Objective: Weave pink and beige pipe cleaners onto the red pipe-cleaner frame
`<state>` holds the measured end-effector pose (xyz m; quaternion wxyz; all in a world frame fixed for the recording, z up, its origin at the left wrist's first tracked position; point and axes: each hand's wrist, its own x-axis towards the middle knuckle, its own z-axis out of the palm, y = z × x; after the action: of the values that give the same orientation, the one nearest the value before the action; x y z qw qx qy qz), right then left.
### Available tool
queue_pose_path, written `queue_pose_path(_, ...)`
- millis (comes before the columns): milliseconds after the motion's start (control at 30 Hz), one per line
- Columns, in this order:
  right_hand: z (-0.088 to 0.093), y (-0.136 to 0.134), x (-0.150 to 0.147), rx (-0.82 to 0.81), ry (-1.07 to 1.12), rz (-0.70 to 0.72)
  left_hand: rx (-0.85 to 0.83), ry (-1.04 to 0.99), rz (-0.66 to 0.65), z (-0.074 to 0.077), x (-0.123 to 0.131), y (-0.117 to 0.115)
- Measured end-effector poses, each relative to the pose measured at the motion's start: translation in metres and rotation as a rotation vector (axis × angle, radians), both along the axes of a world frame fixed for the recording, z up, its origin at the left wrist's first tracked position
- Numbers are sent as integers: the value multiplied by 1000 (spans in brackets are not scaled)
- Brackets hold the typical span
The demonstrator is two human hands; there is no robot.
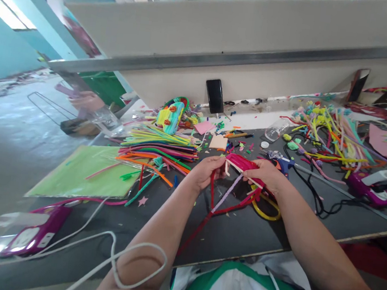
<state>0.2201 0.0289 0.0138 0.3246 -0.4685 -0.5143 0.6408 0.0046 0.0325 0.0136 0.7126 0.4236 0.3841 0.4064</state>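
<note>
Between my two hands is a pink-red pipe cleaner piece (238, 161), with a white strip along its near edge. My left hand (208, 171) pinches its left end, and my right hand (264, 175) has its fingers closed on the right end. A lilac pipe cleaner (227, 193) slants down from it. Long red pipe cleaners (198, 227) trail below, crossing the lilac one. Yellow scissor-like handles (265, 210) lie under my right hand, partly hidden. A blue glue gun (284, 166) is just beyond that hand.
Colourful pipe cleaners (165, 144) are heaped on a green sheet (82, 172) at left; another pile (334, 133) lies at right. A phone (215, 96) leans on the partition. Purple power strips (39, 230) and white cables (139, 248) lie around, one cable crossing my left forearm.
</note>
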Motion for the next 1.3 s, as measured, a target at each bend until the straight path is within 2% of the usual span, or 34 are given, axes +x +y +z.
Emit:
queue_pose_path(167, -1, 1, 2, -11, 60, -11, 281, 160, -44, 10, -4, -5)
queue_pose_path(400, -1, 0, 1, -14, 84, 6, 891, 805, 283, 5, 4, -9)
queue_pose_path(500, -1, 0, -1, -23, 77, 1, 1037, 934, 399, 0, 5, -9)
queue_pose_path(633, 1, -1, -1, -17, 72, -13, 1120, 996, 441, -5, 2, -8)
queue_pose_path(800, 4, -2, -1, -12, 53, -20, 1067, 893, 423, -2, 3, -6)
queue_pose_path(1000, 7, -4, -3, -6, 13, -23, 687, 581, 392, 7, 7, -7)
queue_pose_path(1167, 3, -3, -4, 26, 6, 7, 471, 347, 390, 3, 9, -4)
queue_pose_path(1300, 0, -2, -5, 61, 16, 58, 322, 245, 418, 0, 11, -4)
